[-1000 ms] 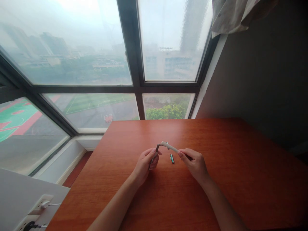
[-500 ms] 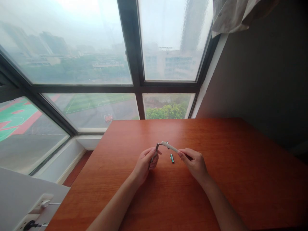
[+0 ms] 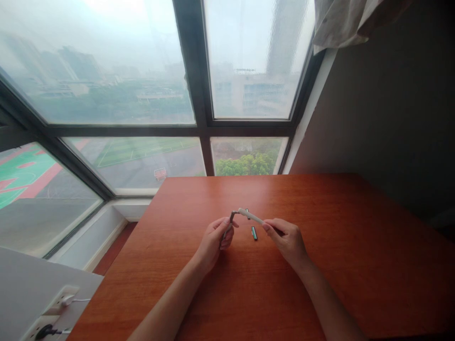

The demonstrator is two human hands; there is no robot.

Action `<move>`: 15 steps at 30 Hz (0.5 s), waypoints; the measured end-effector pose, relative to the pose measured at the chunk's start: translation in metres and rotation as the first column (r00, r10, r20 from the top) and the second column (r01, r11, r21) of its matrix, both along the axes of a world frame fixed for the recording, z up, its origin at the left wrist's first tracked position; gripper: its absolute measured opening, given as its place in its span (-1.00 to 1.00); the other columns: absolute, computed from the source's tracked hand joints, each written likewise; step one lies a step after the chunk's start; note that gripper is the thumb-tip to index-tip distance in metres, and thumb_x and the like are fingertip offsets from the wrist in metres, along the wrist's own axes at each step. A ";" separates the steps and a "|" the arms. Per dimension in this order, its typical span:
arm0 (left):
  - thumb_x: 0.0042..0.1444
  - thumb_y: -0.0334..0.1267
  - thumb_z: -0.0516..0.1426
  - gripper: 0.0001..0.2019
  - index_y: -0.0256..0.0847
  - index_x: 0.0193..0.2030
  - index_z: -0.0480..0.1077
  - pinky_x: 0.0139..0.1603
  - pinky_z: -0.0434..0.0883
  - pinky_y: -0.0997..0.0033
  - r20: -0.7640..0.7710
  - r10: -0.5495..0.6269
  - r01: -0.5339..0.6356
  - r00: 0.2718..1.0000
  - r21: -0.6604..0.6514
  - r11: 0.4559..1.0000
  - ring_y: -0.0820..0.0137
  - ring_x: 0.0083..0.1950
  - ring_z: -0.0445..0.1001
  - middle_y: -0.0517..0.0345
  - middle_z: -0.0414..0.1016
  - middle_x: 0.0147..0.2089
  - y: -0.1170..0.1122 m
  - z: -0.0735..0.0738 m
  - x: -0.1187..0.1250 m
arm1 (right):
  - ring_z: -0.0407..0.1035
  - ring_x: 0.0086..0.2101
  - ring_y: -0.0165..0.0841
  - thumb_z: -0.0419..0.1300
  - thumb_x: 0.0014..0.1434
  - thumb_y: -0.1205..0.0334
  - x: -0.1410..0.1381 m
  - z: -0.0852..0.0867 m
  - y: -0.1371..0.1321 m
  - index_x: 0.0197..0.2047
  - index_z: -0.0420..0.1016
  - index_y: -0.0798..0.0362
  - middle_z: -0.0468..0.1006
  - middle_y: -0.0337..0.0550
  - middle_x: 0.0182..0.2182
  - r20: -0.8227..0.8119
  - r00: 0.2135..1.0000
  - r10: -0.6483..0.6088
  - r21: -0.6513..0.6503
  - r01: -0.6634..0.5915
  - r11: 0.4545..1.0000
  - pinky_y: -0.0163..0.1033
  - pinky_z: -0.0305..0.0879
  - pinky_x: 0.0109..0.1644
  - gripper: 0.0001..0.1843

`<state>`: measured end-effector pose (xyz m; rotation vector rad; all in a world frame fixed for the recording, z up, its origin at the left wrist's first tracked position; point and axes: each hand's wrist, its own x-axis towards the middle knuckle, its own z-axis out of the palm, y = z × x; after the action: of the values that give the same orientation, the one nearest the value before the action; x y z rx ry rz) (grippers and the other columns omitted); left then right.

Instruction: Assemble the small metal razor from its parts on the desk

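My left hand (image 3: 212,242) is closed around a slim metal razor handle (image 3: 232,216), its bent neck sticking up past my fingers. Pinched between the thumb and fingers of my right hand (image 3: 288,240) is a pale toothbrush (image 3: 253,217), slanting up to the left. The brush's head meets the tip of the razor handle, or nearly so; its bristles are too small to make out. A dark razor blade cartridge (image 3: 254,233) lies on the table between my hands. A second small dark piece (image 3: 248,211) shows partly behind the brush.
The reddish-brown wooden table (image 3: 355,246) reaches to large framed windows (image 3: 124,156). Wall sockets (image 3: 59,303) with plugs and cords are at the lower left. At the upper right, a pale cloth (image 3: 341,28) hangs beside a dark wall.
Almost nothing differs. Both hands hold the same things in the same place, and the brush's head still sits at the razor handle's tip.
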<state>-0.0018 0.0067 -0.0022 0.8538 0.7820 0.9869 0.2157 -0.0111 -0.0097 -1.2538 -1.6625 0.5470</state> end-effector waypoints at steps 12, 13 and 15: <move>0.05 0.01 0.19 -0.65 -0.31 -0.33 0.38 -0.65 -0.16 0.59 0.001 0.020 -0.020 1.000 -0.002 1.000 0.64 -0.63 -0.08 0.37 0.03 -0.61 -0.001 0.002 0.000 | 0.37 -0.48 -0.35 0.13 0.22 0.06 0.000 0.000 0.000 -0.33 0.58 0.06 0.53 -0.16 -0.50 0.002 1.000 -0.016 0.009 0.016 1.000 -0.32 0.24 -0.41 -0.71; 0.04 0.01 0.19 -0.65 -0.31 -0.33 0.39 -0.65 -0.15 0.59 -0.002 0.023 -0.023 1.000 -0.003 1.000 0.64 -0.63 -0.07 0.37 0.03 -0.61 -0.001 0.002 0.000 | 0.36 -0.49 -0.35 0.12 0.23 0.06 0.000 0.000 0.000 -0.33 0.58 0.06 0.52 -0.16 -0.50 0.005 1.000 -0.018 0.011 0.018 1.000 -0.32 0.24 -0.41 -0.70; 0.02 0.02 0.20 -0.64 -0.31 -0.33 0.38 -0.66 -0.15 0.60 -0.005 0.027 -0.027 1.000 -0.007 1.000 0.64 -0.63 -0.07 0.37 0.03 -0.61 -0.001 0.003 0.000 | 0.35 -0.50 -0.35 0.11 0.23 0.04 0.000 0.000 0.000 -0.33 0.58 0.06 0.52 -0.16 -0.51 0.010 1.000 -0.022 0.014 0.022 1.000 -0.32 0.24 -0.42 -0.69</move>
<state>-0.0014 0.0054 0.0007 0.8417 0.8022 1.0063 0.2159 -0.0113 -0.0097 -1.2657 -1.6563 0.5155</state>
